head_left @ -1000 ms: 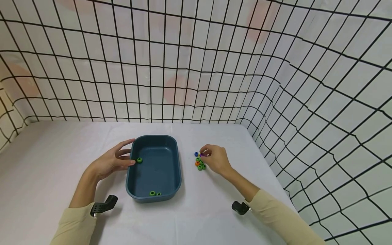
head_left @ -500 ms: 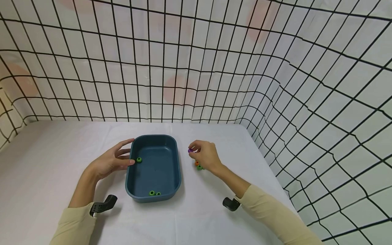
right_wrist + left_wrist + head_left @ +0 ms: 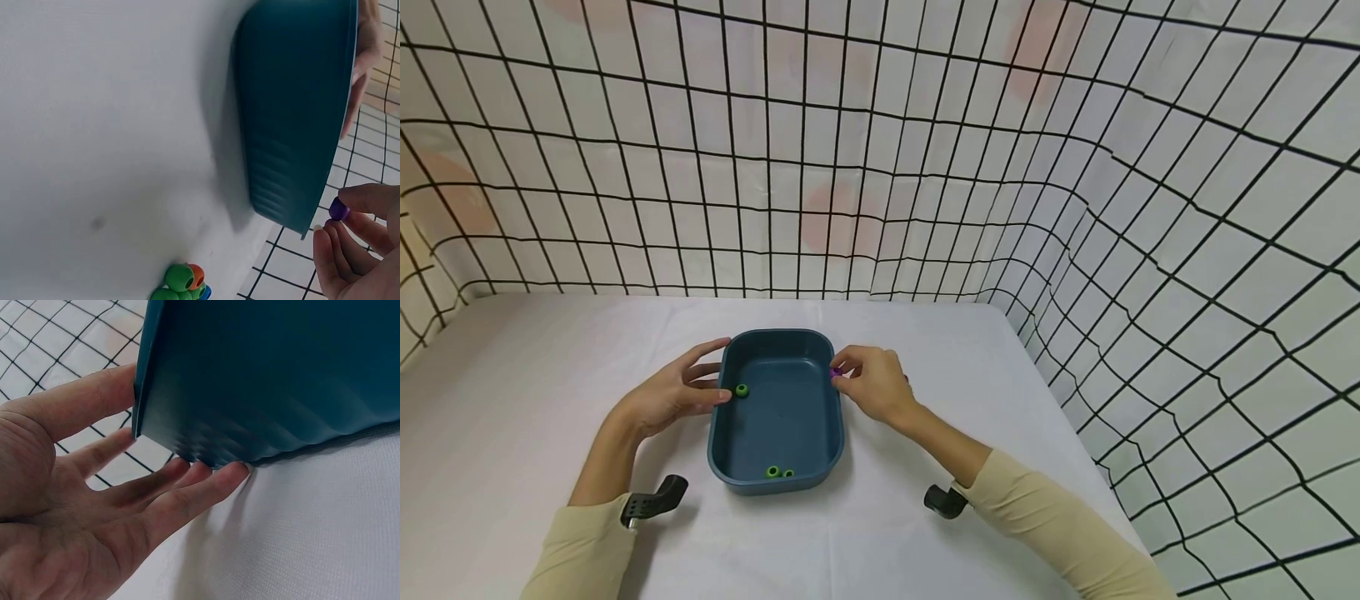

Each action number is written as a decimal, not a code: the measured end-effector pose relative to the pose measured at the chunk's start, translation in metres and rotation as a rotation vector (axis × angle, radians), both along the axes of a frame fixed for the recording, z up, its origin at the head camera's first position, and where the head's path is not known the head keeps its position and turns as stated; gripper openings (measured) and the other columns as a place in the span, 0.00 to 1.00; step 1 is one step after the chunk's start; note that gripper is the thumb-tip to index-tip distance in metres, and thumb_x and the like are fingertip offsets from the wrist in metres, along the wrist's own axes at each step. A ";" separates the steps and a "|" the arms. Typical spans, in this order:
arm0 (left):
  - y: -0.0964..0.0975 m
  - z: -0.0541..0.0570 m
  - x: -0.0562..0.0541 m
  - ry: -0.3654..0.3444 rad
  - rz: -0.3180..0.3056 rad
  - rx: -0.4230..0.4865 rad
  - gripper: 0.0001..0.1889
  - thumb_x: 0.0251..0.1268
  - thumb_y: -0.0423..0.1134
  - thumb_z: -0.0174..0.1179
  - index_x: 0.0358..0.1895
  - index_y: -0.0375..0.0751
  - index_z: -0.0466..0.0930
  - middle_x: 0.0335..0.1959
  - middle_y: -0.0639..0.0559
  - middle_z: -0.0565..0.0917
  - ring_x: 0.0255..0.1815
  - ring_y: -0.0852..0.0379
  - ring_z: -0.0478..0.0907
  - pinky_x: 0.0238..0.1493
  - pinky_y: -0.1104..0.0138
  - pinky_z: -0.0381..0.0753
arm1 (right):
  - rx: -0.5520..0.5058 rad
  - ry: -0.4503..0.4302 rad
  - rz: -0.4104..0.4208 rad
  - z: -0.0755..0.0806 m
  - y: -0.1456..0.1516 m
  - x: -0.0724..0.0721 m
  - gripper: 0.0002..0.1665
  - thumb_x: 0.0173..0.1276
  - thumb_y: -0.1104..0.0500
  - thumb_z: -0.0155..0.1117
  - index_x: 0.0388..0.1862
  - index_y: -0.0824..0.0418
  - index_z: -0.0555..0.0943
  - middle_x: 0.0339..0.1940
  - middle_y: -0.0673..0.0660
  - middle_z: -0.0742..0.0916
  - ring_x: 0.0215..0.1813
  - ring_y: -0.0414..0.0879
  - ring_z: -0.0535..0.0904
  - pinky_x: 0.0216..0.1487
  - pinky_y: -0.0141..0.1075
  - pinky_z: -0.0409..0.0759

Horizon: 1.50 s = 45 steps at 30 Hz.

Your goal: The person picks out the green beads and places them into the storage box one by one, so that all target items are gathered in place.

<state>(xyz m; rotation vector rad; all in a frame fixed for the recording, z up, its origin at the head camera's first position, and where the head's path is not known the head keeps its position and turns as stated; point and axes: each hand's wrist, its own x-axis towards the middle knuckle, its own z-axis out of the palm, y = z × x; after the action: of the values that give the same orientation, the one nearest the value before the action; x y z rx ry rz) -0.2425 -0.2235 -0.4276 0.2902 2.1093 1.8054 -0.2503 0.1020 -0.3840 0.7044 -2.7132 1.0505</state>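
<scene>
A blue rectangular bin (image 3: 784,421) stands on the white table with a few green beads (image 3: 742,390) inside. My left hand (image 3: 662,400) rests against its left side, fingers spread and touching the outer wall and rim; the left wrist view shows the fingertips (image 3: 232,476) at the wall. Between thumb and finger, my right hand (image 3: 874,385) pinches a purple bead (image 3: 339,209) at the bin's right rim. In the head view that bead is mostly covered by the fingers.
A small cluster of green, orange and blue beads (image 3: 180,277) lies on the table right of the bin, hidden behind the right hand in the head view. A white wall with a black grid (image 3: 842,225) borders the table at the back and right.
My right hand has lifted the purple bead from the cluster and carried it left to the bin's right rim. The left hand and bin have stayed put.
</scene>
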 end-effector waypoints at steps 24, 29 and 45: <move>0.000 0.001 0.002 -0.024 0.006 0.017 0.52 0.65 0.30 0.67 0.84 0.52 0.40 0.80 0.24 0.49 0.73 0.24 0.65 0.61 0.46 0.81 | 0.012 -0.018 0.037 -0.007 -0.006 0.005 0.08 0.64 0.63 0.71 0.42 0.63 0.88 0.35 0.56 0.92 0.34 0.44 0.86 0.28 0.27 0.80; 0.001 0.001 0.001 -0.032 0.002 0.035 0.52 0.65 0.30 0.67 0.84 0.53 0.40 0.80 0.25 0.48 0.71 0.25 0.68 0.60 0.48 0.82 | 0.009 -0.015 0.040 -0.007 -0.007 0.005 0.08 0.65 0.63 0.71 0.42 0.62 0.88 0.35 0.55 0.92 0.33 0.44 0.85 0.27 0.27 0.80; -0.001 0.003 0.001 -0.057 -0.014 0.071 0.52 0.65 0.29 0.66 0.84 0.52 0.38 0.80 0.27 0.49 0.69 0.29 0.72 0.58 0.52 0.84 | 0.015 0.016 0.038 -0.009 -0.008 0.004 0.07 0.64 0.62 0.71 0.41 0.61 0.88 0.34 0.53 0.92 0.36 0.46 0.85 0.33 0.30 0.82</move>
<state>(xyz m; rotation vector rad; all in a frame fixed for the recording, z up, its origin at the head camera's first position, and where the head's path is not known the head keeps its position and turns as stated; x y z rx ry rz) -0.2419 -0.2249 -0.4247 0.2682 2.0026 1.8611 -0.2465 0.0941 -0.3927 0.7664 -2.7070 1.0296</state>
